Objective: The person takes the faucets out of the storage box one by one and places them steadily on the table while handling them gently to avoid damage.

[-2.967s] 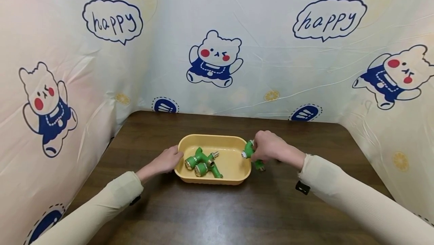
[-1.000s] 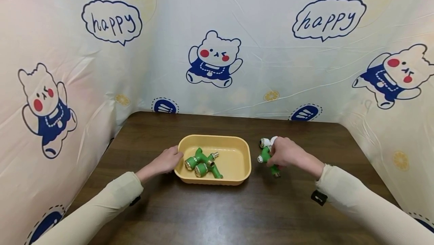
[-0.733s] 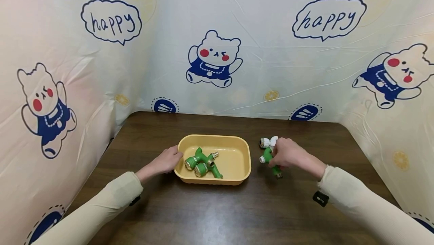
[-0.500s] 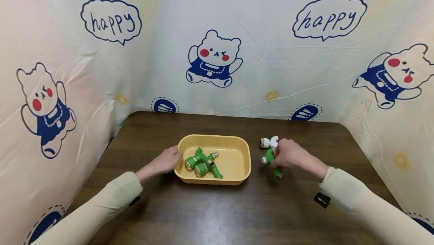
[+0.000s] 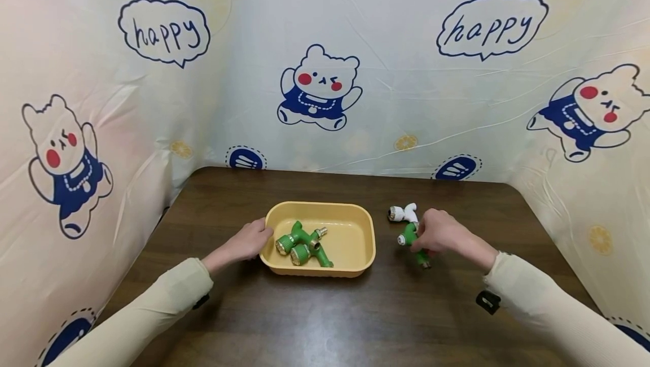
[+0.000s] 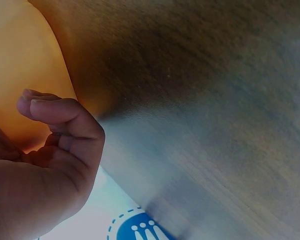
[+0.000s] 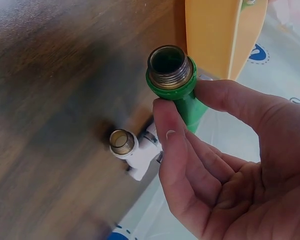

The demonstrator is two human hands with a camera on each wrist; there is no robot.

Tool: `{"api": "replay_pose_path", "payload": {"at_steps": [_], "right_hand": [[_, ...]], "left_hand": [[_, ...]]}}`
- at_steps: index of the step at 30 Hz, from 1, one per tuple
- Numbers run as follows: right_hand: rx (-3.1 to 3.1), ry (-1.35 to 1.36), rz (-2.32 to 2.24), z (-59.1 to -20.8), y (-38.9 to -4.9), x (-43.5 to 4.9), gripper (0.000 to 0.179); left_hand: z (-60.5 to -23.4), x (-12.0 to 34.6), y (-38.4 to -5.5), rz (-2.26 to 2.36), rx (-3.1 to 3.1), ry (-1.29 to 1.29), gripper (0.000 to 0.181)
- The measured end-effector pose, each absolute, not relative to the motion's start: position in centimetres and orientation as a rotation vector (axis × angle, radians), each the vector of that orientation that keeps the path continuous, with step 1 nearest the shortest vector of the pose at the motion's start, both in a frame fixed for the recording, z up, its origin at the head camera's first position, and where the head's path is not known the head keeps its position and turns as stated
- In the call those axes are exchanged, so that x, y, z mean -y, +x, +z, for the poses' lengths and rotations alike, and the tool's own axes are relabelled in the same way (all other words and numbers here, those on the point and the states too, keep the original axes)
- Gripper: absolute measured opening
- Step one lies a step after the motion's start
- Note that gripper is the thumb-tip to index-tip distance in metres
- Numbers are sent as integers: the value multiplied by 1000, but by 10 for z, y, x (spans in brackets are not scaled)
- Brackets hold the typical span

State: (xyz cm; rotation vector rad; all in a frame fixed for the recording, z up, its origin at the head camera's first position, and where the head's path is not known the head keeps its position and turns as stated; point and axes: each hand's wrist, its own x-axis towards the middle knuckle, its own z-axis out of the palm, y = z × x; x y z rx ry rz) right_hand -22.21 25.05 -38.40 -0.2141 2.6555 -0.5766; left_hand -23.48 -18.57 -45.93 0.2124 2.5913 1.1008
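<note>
My left hand [image 5: 250,240] holds the left rim of a yellow plastic tub [image 5: 350,243], thumb over the edge; the left wrist view shows its fingers curled by the tub wall [image 6: 30,50]. Two green pipe valves with ribbed collars and metal ends lie crossed in the tub's left half, one upper valve [image 5: 299,234] and one lower valve [image 5: 321,258]. Right of the tub, my right hand [image 5: 440,232] pinches another green pipe valve [image 5: 408,235] between thumb and fingers. Its brass threaded end [image 7: 170,77] faces the right wrist camera. The palm side hides part of it.
A white pipe valve [image 5: 404,213] lies on the dark wooden table [image 5: 304,322], just beyond the held valve. Printed cloth [image 5: 386,73] with bears hangs around the back and sides of the table.
My right hand has carried the green pipe valve from over the tub's right end to the right, then drifted slightly further right, leaving the white valve uncovered. Left hand and tub stay put.
</note>
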Motion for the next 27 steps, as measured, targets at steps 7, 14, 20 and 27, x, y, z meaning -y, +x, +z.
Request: {"api": "replay_pose_path", "payload": {"at_steps": [7,14,20,27], "right_hand": [[-2643,-176,-594,-387,-224,-257,18],[-2633,-152,-605,-389,-224,-262,16],[-2623,-130,-622,-390,-223,-266,16],[-2621,-95,-630,-392,-223,-272,16]], "left_hand": [[-459,186,-234,1103,-2595,218,43],[-461,186,-234,1106,-2594,208,42],[-461,187,-234,1105,-2597,211,41],[-461,186,-235,1101,-2606,205,39]]}}
